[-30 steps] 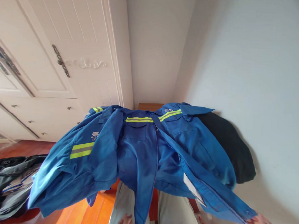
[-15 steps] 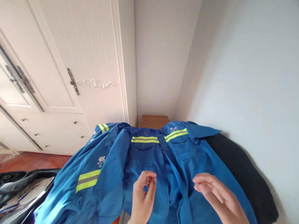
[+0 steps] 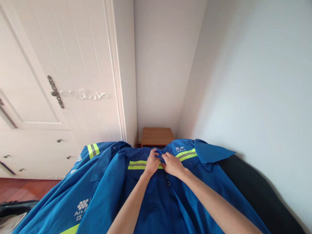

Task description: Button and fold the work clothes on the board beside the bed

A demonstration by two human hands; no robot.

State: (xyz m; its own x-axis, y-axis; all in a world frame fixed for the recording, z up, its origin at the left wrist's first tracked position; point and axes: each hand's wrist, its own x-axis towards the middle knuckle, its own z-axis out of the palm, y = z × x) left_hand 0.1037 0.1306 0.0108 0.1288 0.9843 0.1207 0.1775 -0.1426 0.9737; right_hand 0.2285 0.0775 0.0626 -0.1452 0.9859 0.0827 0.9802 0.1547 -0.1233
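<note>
A blue work jacket (image 3: 160, 206) with yellow-and-grey reflective strips lies spread out in front of me, its front zip running down the middle. Both arms reach to its far end, near the collar. My left hand (image 3: 153, 162) is closed on the fabric left of the front opening, by the chest strip. Right beside it, my right hand (image 3: 172, 164) pinches the cloth along the opening's right edge. The fingertips of the two hands nearly meet; exactly which layer each one grips is partly hidden.
On the left a blue sleeve (image 3: 97, 192) with a white logo is folded down. Black padding (image 3: 254, 185) runs along the right wall. Beyond the jacket stands a small wooden cabinet (image 3: 157, 136), next to a white wardrobe (image 3: 94, 123). A black bag (image 3: 15, 207) sits lower left.
Both hands have moved forward from above the jacket's lower front to its collar end, come together and closed on the cloth. The view has shifted slightly.
</note>
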